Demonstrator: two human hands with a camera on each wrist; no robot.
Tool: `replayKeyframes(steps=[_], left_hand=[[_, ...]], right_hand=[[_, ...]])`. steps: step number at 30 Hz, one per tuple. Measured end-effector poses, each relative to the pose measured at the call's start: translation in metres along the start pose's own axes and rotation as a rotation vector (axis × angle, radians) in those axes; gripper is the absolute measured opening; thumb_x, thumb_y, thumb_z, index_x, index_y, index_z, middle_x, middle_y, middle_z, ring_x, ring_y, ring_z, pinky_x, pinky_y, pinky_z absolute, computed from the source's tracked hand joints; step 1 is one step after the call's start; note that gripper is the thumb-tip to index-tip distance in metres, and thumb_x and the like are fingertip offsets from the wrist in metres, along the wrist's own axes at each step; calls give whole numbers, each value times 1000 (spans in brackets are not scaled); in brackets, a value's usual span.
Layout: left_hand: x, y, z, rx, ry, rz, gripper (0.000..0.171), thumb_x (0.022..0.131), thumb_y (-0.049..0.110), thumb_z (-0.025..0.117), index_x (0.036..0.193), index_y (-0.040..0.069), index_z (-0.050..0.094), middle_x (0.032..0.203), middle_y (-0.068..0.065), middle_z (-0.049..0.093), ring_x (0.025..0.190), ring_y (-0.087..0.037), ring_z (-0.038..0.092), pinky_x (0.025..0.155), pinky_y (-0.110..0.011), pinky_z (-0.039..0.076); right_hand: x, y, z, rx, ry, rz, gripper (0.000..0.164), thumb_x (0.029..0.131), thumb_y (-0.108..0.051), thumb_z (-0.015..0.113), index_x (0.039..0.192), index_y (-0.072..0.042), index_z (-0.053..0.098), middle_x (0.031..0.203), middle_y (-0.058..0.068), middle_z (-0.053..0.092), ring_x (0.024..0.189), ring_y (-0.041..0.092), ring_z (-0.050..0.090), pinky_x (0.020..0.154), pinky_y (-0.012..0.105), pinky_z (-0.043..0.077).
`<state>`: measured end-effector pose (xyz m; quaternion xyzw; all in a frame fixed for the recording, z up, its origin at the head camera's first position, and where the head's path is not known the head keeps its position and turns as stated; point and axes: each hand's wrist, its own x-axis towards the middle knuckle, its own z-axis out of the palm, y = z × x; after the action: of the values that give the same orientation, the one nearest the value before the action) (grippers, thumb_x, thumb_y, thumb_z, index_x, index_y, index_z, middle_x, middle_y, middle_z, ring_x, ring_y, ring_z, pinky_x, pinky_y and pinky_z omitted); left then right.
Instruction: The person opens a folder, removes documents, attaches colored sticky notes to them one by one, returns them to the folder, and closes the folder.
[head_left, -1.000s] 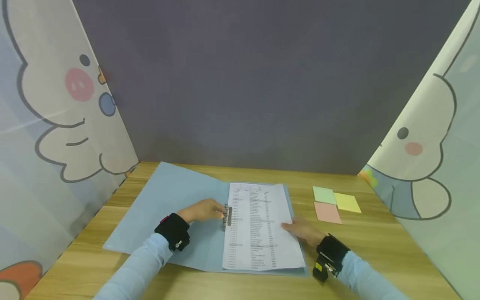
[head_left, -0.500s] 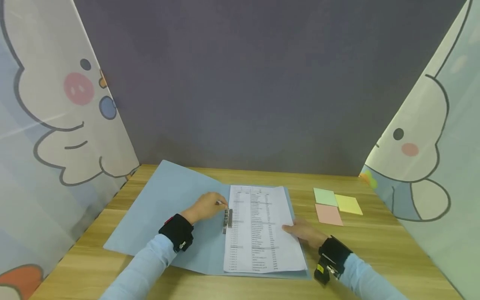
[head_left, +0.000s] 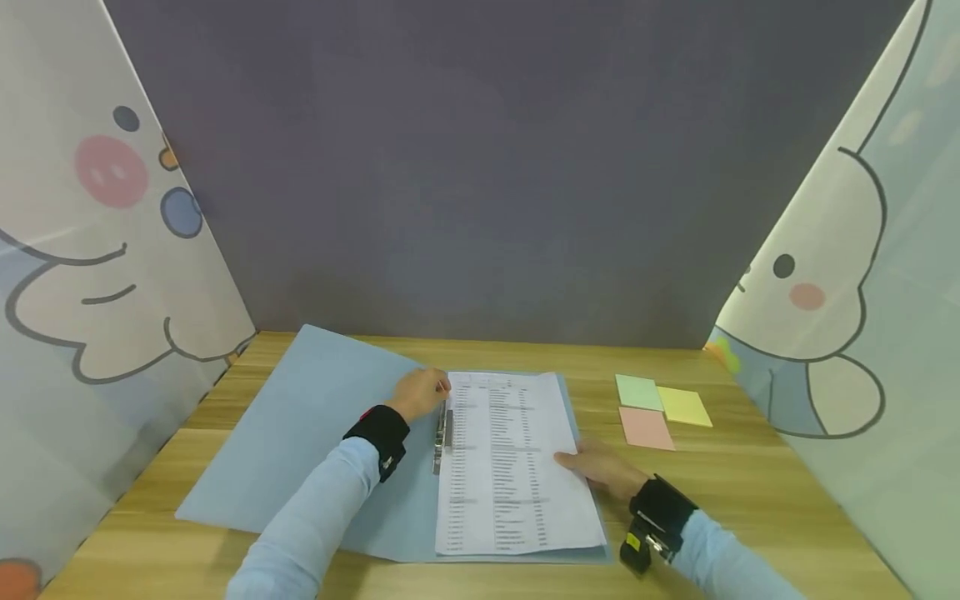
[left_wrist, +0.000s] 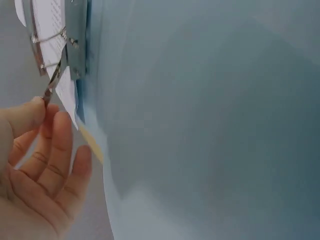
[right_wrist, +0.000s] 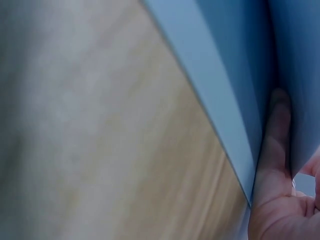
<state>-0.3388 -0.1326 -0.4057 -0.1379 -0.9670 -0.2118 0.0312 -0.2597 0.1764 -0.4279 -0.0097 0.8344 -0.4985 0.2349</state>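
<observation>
A light blue folder (head_left: pixel 322 417) lies spread on the wooden table, its left cover slightly raised. White printed sheets (head_left: pixel 517 467) rest on its right side, beside a metal binder clip (head_left: pixel 438 446) at the spine. My left hand (head_left: pixel 418 395) is at the clip's far end. In the left wrist view its thumb and forefinger pinch a thin metal lever (left_wrist: pixel 53 85) angled out from the clip. My right hand (head_left: pixel 603 469) holds the sheets' right edge, thumb on top. The right wrist view shows a finger (right_wrist: pixel 277 130) tucked underneath the sheets; the other fingers are mostly hidden.
Green (head_left: pixel 639 392), yellow (head_left: pixel 685 406) and pink sticky notes (head_left: pixel 647 428) lie right of the folder on the table (head_left: pixel 750 500). A dark grey panel (head_left: pixel 480 183) stands behind, with cartoon-printed sheets on both sides.
My left hand has moved from the middle of the clip to its far end, swinging the lever away from me. The right hand keeps its hold on the sheets. The head view shifted slightly.
</observation>
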Motion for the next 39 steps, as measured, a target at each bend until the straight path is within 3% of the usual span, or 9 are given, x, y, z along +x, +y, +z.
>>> replayKeyframes(steps=[6,11,15,18,24,27,31,35,39], left_hand=[[1,-4,6,-35,-54,-47,4,85,12,63,86,8,64,85,-6,65,68,-16,53,57,-27,42],[-1,-1,1,-45,-84,-60,11,87,12,60,94,5,64,92,-9,66,74,-19,57,65,-32,47],[-9,4,-8,-1,-152,-55,23,85,9,61,105,-3,61,99,-14,64,80,-22,55,72,-37,48],[-23,11,-17,7,-251,-57,28,81,7,64,105,-8,58,94,-15,61,76,-23,51,70,-37,46],[-74,34,-27,13,-417,-13,21,78,12,69,95,3,63,86,-6,61,72,-17,48,64,-33,42],[-99,46,-26,66,-440,47,37,75,13,72,107,0,60,89,-7,64,72,-16,51,64,-31,43],[-121,58,-20,197,-438,100,63,73,18,75,126,-6,49,113,-19,61,96,-25,60,81,-35,50],[-131,61,-15,330,-425,123,72,71,26,76,129,-3,47,130,-25,48,117,-37,50,93,-44,45],[-133,60,-13,318,-412,114,80,68,27,77,132,-5,43,132,-26,46,119,-38,47,92,-46,45]], right_hand=[[2,2,-1,31,-32,-3,40,92,-29,53,119,1,54,89,6,69,75,19,66,65,30,51],[3,-1,-3,73,-55,-21,42,93,-29,52,122,1,51,92,7,69,77,21,67,66,31,52],[2,-6,-3,54,-40,-9,40,92,-29,52,120,1,53,89,6,69,75,19,66,64,30,50],[0,-8,-3,59,-40,-3,39,93,-27,52,119,1,53,89,6,69,75,18,65,64,29,50],[-4,-8,-3,88,-46,0,39,94,-25,51,121,3,51,91,6,69,76,18,65,65,30,51],[-5,-6,-2,94,-34,-2,38,94,-23,51,120,4,51,90,7,69,76,18,66,65,30,51],[-5,-6,0,105,-23,2,37,94,-23,49,120,4,52,90,7,69,76,18,65,65,30,51],[-5,-5,0,121,-32,-4,38,94,-23,49,121,3,51,91,7,68,77,19,65,66,31,51],[-6,-6,-2,143,-64,-22,40,95,-24,49,123,4,48,94,9,68,79,20,66,67,32,52]])
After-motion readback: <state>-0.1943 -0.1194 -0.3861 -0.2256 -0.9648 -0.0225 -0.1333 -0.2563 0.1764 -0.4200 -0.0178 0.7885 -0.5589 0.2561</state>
